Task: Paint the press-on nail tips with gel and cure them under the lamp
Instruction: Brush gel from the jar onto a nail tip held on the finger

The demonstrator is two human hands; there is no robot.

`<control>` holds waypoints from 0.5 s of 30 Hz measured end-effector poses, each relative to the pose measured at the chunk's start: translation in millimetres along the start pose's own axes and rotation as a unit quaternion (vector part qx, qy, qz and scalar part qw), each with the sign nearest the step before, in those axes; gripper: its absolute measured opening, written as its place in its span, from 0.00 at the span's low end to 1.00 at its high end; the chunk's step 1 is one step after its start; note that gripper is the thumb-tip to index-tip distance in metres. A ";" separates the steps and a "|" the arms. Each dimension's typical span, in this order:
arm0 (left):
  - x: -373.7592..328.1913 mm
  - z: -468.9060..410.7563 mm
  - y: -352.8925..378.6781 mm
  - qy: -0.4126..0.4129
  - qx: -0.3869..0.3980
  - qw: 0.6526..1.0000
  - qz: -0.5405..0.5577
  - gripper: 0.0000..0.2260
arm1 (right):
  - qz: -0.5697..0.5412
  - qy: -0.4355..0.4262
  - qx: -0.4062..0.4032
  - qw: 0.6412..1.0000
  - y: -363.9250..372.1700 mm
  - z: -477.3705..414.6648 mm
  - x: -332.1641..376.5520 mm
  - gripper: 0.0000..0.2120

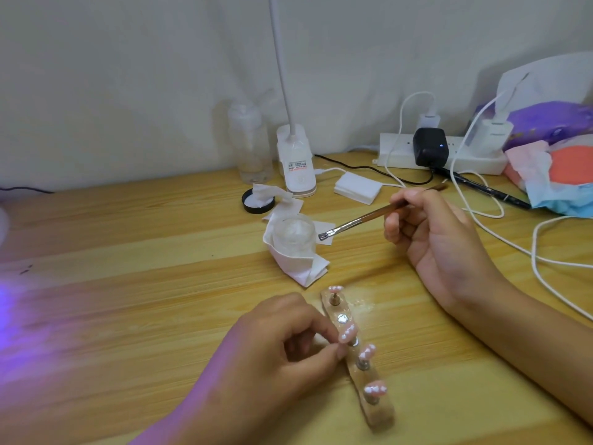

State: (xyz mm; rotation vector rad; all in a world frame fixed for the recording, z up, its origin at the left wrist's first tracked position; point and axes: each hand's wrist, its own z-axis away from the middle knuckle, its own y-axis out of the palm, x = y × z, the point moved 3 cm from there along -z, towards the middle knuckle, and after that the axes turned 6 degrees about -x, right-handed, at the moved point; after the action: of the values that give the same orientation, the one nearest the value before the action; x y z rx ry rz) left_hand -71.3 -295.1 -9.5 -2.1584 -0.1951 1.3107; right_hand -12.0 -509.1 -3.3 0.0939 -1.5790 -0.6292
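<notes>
— Where are the hands?

— The left hand is at the bottom middle of the frame. Its thumb and fingers pinch one pink nail tip right at the holder strip. The right hand is higher up on the right, with its fingers curled round a brown brush.

— Where does the brush point?

— To the left. Its bristle end is just beside the little glass jar, which sits on a crumpled tissue. I can't tell if they touch.

— Is there room to move?

— A band of the wooden table lies between the two hands. A wide stretch of wood runs to the left edge, with a purple glow on it. On the right, white cables loop over the wood close to the right arm. At the back, by the wall, stand a clear bottle, a white lamp base and a power strip.

— What can't you see well?

— The left fingers hide whatever is under the pinched tip. The lamp's neck goes out of the top of the frame. The left arm is cut off at the bottom edge. The purple and pink pile on the right edge is cut off too, and I can't tell what it is. The bottle looks blurry.
</notes>
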 end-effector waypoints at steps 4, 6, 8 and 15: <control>-13.3 6.1 -0.2 0.157 -0.021 0.974 -0.161 0.07 | -0.005 0.002 -0.005 1.000 0.5 -0.5 0.1 0.10; -16.3 8.7 3.6 0.214 -0.037 0.955 -0.199 0.07 | -0.003 0.002 -0.006 1.000 1.2 0.0 0.1 0.10; -17.4 8.5 6.1 0.229 -0.034 0.949 -0.214 0.08 | -0.001 -0.001 -0.004 1.000 1.7 0.5 0.0 0.09; -19.0 4.4 14.1 0.223 -0.033 0.949 -0.218 0.08 | 0.021 -0.050 0.027 0.998 0.8 5.2 1.6 0.14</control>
State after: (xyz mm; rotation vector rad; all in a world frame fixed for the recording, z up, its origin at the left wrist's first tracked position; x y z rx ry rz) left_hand -87.0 -312.6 -4.5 -2.2345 -0.5004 0.5594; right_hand -16.9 -507.4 -1.3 0.0693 -1.6911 -0.5655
